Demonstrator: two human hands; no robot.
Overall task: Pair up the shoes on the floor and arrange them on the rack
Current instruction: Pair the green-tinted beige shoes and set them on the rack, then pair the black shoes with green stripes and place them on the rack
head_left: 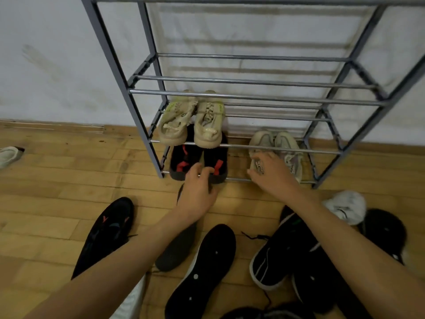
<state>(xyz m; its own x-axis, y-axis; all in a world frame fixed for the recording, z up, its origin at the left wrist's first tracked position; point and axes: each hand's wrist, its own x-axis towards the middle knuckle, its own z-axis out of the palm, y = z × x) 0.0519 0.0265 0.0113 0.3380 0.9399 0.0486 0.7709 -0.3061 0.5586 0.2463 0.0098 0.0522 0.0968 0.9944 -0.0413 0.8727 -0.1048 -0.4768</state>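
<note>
Rack (276,99) holds beige pair (192,122), black-red pair (184,157), grey pair (268,138); left hand (197,192), right hand (273,174) grips apart

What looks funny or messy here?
One black shoe lies sole up on the floor, showing its white dots. A pale shoe sits alone at the far left by the wall, away from the rest.

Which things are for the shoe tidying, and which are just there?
For the job: grey metal shoe rack; beige trainers pair; black-and-red shoes pair; pale grey trainers pair; loose black shoes on the floor.
Just there: white wall; wooden plank floor.
</note>
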